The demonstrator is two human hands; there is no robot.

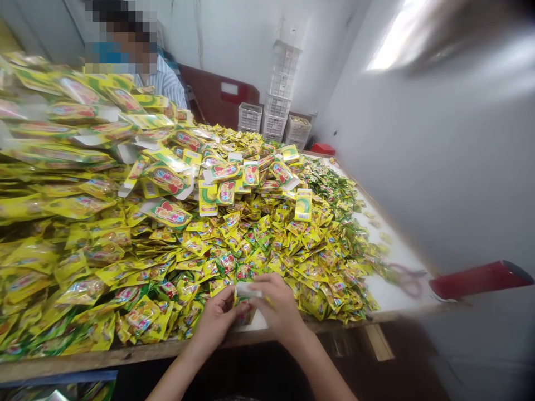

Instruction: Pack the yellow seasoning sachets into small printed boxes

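Forearms from both sides reach up from the bottom of the view, and the two bare hands meet at the near edge of the worktop [125, 355]. Between them sits a small yellow packet [244, 303] with a pale white edge at its top, partly hidden and blurred by movement. The left hand [215, 320] is cupped beneath and beside it, its fingers [223, 303] curled inward around the packet's side. The right hand [278, 306] comes down over the top, its fingers [259, 287] pressed together and seeming to pinch the pale edge, though the exact grip is hard to tell. Both hands are working on this one packet, just above a bare patch of the worktop.

Right in front of them spreads a dense heap of small yellow sachets [251, 250], shiny and lying every which way. Larger yellow packets [167, 178] with white card tops rise in a deep pile to the left and farther along. Pink-handled scissors [407, 278] lie on the white worktop to the right, beyond the sachets. At the far end, white plastic crates [284, 89] are stacked against the wall, and a co-worker's striped sleeve [165, 83] shows beyond the pile.
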